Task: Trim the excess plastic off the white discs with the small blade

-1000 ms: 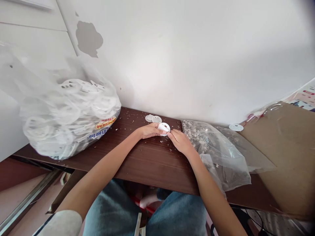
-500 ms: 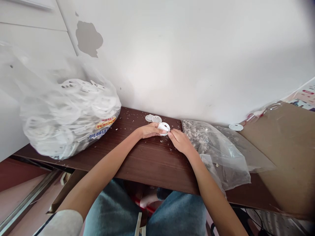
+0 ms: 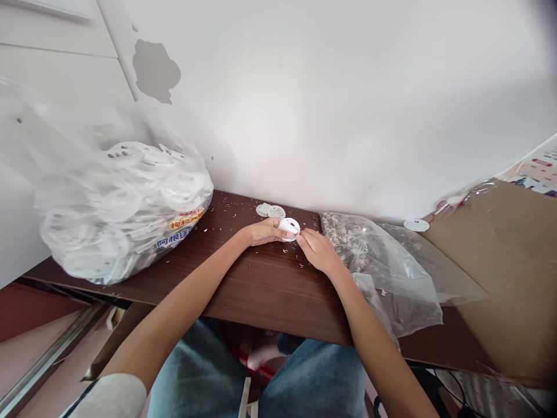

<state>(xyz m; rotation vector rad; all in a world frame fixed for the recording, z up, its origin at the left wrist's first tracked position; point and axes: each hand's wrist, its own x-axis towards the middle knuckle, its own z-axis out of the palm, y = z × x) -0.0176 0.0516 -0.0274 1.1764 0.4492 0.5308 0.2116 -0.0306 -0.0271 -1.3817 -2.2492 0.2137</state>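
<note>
A round white disc (image 3: 289,226) with slots in it is held over the table, its face tilted toward me. My left hand (image 3: 265,232) grips its left edge, thumb on top and fingers behind. At the disc's right edge my right hand (image 3: 316,248) is closed, thumb and forefinger pinched against the rim; whether something small sits in that pinch is hidden. Two more white discs (image 3: 275,212) lie overlapping on the table just behind my left hand.
On the left stands a big clear plastic bag (image 3: 126,215) full of white discs. A clear bag of small scraps (image 3: 361,244) lies right, beside a cardboard box (image 3: 509,261). Another disc (image 3: 416,224) rests near the wall. White crumbs dot the brown table (image 3: 270,290).
Both hands stay on the disc in nearly the same place. Its tilt looks very slightly different; the rest of the scene has only shifted a little with the camera.
</note>
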